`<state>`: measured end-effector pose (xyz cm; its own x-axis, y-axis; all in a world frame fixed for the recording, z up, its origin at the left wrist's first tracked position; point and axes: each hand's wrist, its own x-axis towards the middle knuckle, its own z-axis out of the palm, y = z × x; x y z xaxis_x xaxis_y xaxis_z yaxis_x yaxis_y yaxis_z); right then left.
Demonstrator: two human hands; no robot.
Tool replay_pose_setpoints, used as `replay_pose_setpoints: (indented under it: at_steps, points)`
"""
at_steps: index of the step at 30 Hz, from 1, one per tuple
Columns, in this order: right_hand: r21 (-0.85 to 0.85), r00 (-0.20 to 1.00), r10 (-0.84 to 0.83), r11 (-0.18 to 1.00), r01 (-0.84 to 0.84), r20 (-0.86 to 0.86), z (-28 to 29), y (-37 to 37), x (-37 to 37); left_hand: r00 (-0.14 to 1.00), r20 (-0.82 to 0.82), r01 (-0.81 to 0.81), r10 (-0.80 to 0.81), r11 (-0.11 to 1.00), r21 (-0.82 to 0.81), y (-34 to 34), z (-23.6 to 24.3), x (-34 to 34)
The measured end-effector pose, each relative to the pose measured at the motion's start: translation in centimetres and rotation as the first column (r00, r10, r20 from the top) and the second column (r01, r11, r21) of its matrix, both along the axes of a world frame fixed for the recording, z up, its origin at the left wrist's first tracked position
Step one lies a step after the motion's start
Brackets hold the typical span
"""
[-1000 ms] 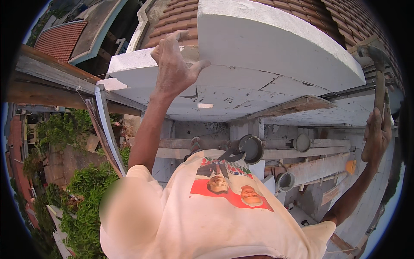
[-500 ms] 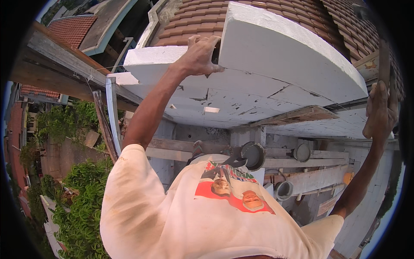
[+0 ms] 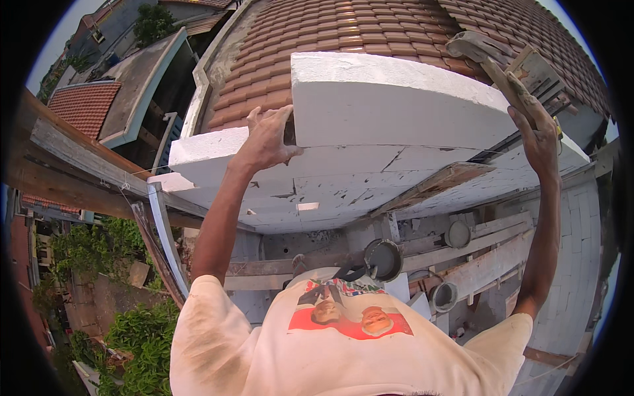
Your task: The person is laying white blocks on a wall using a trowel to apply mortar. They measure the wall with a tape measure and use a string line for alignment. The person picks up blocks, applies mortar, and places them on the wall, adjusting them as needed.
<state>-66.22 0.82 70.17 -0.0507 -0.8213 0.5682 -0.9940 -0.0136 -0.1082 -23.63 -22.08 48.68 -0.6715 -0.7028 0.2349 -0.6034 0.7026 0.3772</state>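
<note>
A large white lightweight block point(image 3: 396, 112) lies on the top course of a white block wall point(image 3: 356, 168). My left hand point(image 3: 267, 140) is at the block's left end, fingers bent over the wall's top edge and thumb against its front face. Beside that hand, the lower course point(image 3: 208, 146) forms a step. My right hand point(image 3: 538, 135) is raised past the block's right part, closed around the wooden handle of a hammer point(image 3: 508, 82). The hammer's greyish head is blurred and hangs over the block's far top edge.
Tiled roof point(image 3: 317, 30) rises behind the wall. Wooden beams point(image 3: 86, 158) and a string stand at the left, above a drop to plants point(image 3: 142, 336). Below me are planks point(image 3: 475, 270) and buckets, one black point(image 3: 383, 259). A board point(image 3: 449, 178) slants against the wall.
My right hand has swung the hammer inward, left over the block's far edge. My left hand stays at the block's end. The whole view has shifted, showing more roof.
</note>
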Motion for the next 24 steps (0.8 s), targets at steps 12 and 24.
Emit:
replay_pose_setpoints:
  at_steps: [12,24]
  points:
    - [0.163,0.986,0.074,0.985,-0.05,-0.147,-3.7,-2.9,-7.9,0.895,-0.426,0.082,-0.131,0.988,-0.133,14.3,-7.2,-1.1]
    - [0.213,0.957,0.254,0.936,-0.28,0.142,-4.0,-3.9,-11.3,0.911,0.387,-0.329,-0.144,0.312,0.891,24.6,-31.6,0.2]
